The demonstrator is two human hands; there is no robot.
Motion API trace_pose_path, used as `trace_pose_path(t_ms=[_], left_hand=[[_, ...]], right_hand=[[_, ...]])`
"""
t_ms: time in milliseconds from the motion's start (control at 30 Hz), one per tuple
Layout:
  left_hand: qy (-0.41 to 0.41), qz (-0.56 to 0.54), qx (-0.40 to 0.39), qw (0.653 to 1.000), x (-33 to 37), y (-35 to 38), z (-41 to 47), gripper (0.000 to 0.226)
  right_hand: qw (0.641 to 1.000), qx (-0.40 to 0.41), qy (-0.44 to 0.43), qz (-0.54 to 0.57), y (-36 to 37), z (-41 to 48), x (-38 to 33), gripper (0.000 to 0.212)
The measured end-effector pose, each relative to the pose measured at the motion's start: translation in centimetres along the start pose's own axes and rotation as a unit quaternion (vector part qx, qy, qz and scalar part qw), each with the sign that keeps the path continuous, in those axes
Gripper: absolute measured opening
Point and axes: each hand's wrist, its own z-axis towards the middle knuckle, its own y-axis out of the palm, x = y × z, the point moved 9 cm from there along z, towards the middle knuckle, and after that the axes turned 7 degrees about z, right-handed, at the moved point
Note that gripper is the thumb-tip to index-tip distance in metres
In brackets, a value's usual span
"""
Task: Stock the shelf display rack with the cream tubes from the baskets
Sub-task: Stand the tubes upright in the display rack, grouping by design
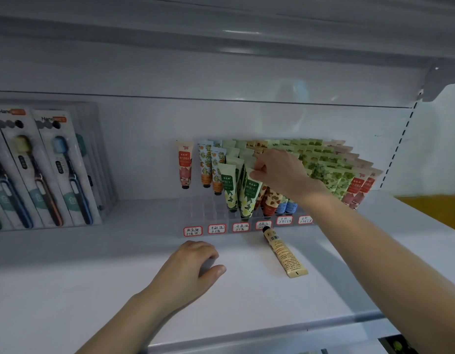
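While right hand [280, 169] pinches tube [250, 194], labels [216, 229] blurred

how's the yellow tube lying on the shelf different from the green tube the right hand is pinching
Pose: the yellow tube lies flat on the shelf; the green tube stands upright in the rack. Look: the yellow tube is pale with dark print; the green tube shows white flowers. State: nothing touches the yellow tube; the right hand pinches the green tube's top edge. Both are cream tubes.

Two hands [193, 264] [280, 169], one loose tube [285, 254]
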Motion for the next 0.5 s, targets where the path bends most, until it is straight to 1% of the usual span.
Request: trace_pose_path(t_ms=[200, 500], left_hand=[[-0.002, -0.007, 0.006, 1.0, -0.1, 0.0, 0.0, 0.07], [-0.001, 0.004, 0.002, 1.0, 0.0, -0.1, 0.0, 0.072]], right_hand=[[1.0, -0.005, 0.002, -0.008, 0.1, 0.1, -0.1, 0.024], [0.999, -0.011, -0.023, -0.027, 0.5, 0.4, -1.1, 0.025]])
